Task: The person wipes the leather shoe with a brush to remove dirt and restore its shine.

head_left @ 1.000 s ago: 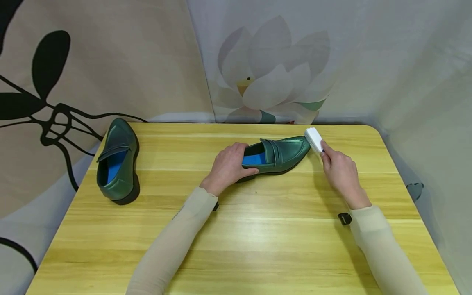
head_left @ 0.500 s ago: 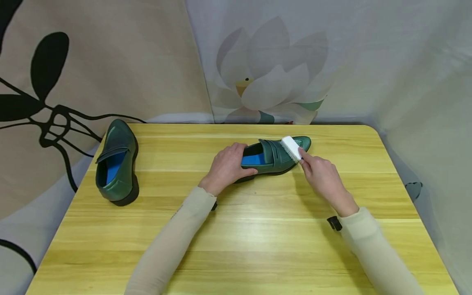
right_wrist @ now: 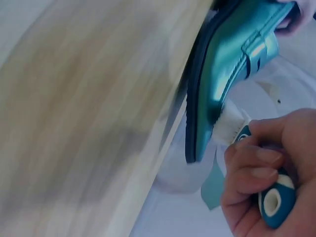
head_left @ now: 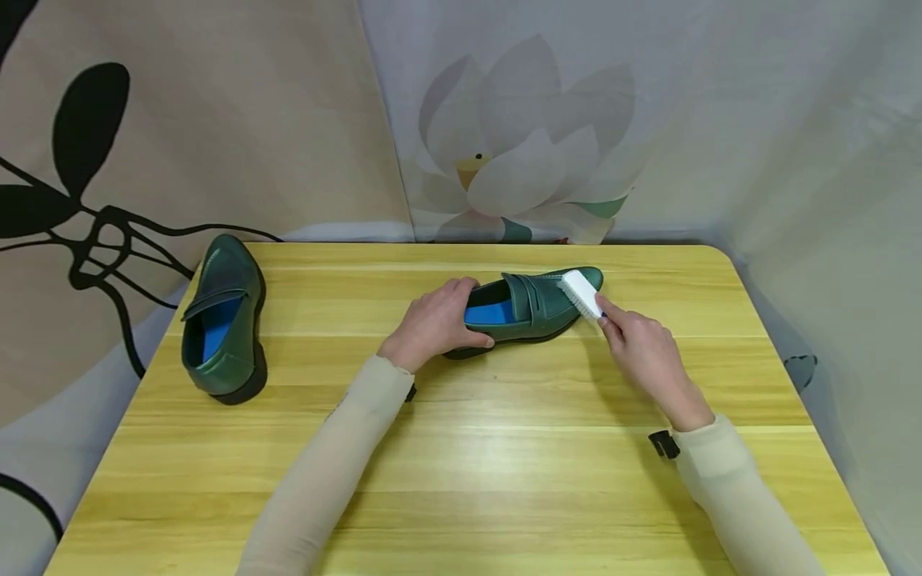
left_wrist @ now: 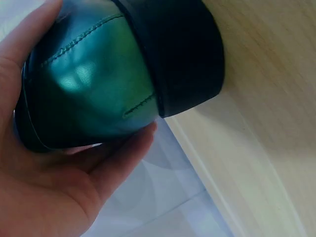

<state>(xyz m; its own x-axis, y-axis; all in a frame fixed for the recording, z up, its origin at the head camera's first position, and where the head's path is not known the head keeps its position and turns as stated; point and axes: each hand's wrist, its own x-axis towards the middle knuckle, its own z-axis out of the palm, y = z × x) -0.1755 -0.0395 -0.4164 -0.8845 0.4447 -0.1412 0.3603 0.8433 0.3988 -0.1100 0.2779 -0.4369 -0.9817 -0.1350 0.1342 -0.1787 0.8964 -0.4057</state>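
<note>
A dark green penny loafer (head_left: 542, 326) with a blue insole lies on the wooden table, its toe toward the right. My left hand (head_left: 435, 324) holds it at the heel, thumb on the near side and fingers on the far side. In the left wrist view the heel's stitched back (left_wrist: 94, 74) and black heel block (left_wrist: 187, 59) show between thumb and fingers. My right hand (head_left: 648, 348) grips the handle of a white-headed brush (head_left: 580, 294). Its pale bristles (right_wrist: 228, 123) meet the upper near the toe in the right wrist view. The handle's end (right_wrist: 277, 202) is blue and white.
The matching green loafer (head_left: 234, 344) stands at the table's left edge, toe pointing away. Behind the wooden table (head_left: 461, 480) hangs a pale curtain (head_left: 288, 120) with printed flower and leaf shapes.
The brush swept left from the toe tip onto the vamp, then moved slightly back toward the toe. My left hand keeps its hold on the loafer's heel.
</note>
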